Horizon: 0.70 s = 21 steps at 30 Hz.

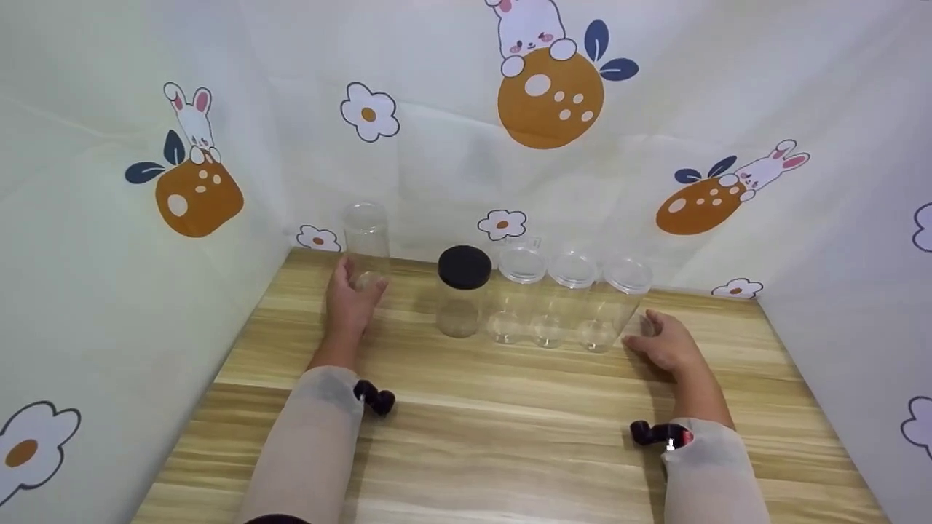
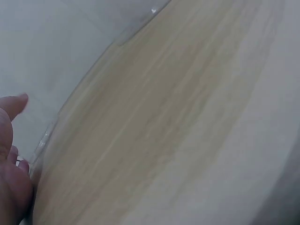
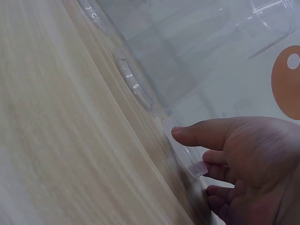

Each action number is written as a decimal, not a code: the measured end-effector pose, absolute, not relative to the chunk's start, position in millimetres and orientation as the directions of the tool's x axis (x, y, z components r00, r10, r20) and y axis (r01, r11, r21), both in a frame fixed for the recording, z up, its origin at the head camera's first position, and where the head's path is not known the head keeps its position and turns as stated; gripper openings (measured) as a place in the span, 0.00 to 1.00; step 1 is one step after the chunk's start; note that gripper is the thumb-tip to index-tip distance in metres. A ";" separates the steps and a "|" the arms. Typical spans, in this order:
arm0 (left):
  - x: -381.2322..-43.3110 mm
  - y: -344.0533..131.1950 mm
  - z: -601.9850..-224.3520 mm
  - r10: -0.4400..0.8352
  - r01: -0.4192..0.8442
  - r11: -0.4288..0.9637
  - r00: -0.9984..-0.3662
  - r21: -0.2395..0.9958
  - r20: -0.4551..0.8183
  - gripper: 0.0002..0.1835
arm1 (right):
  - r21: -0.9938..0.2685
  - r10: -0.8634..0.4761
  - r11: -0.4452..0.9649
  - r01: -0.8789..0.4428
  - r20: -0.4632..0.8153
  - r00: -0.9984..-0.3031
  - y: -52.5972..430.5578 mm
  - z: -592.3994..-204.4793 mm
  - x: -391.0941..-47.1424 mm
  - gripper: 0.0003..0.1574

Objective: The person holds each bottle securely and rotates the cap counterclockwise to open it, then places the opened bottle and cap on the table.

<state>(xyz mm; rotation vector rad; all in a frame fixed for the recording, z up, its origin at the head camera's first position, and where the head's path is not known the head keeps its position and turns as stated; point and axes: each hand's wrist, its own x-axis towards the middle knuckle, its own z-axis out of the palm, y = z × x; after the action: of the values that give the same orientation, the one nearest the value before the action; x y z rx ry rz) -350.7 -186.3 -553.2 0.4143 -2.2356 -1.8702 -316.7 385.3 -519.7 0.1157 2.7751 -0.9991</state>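
On the left, my left hand (image 1: 351, 302) holds a clear plastic jar (image 1: 366, 236) low down, thumb at its right side and fingers at its left. The left wrist view shows only part of that hand (image 2: 14, 180) at its edge. Three more clear jars (image 1: 523, 302) stand side by side, right of centre. Beside the rightmost clear jar (image 1: 619, 302) is my right hand (image 1: 670, 346), thumb and fingers spread apart. In the right wrist view, the thumb of the right hand (image 3: 253, 164) overlaps a jar's clear base (image 3: 180, 150).
A clear jar with a black lid (image 1: 464, 268) stands between the left jar and the row of three. The wood-grain table (image 1: 495, 422) is bounded by pale cloth walls (image 1: 437, 167) printed with rabbits, oranges and flowers.
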 end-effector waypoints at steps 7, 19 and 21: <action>-353.7 -190.5 -551.1 -0.319 -0.105 0.197 -0.947 0.975 -0.037 0.50 | -0.640 0.021 0.754 0.151 -0.206 -0.978 383.3 -518.0 -316.6 0.61; -354.4 -189.0 -554.5 -0.346 -0.078 0.235 -0.938 0.969 0.008 0.52 | -0.673 0.085 0.719 0.173 -0.162 -0.983 382.8 -514.5 -314.6 0.54; -352.1 -188.8 -554.1 -0.347 -0.071 0.239 -0.938 0.969 0.017 0.53 | -0.686 0.093 0.708 0.171 -0.149 -0.984 382.4 -513.7 -315.2 0.53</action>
<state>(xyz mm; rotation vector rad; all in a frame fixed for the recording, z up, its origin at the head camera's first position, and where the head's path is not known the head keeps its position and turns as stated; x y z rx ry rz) -352.1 -188.8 -554.1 0.3930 -2.2825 -1.7656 -315.2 382.4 -513.7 0.2175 2.8063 -1.1425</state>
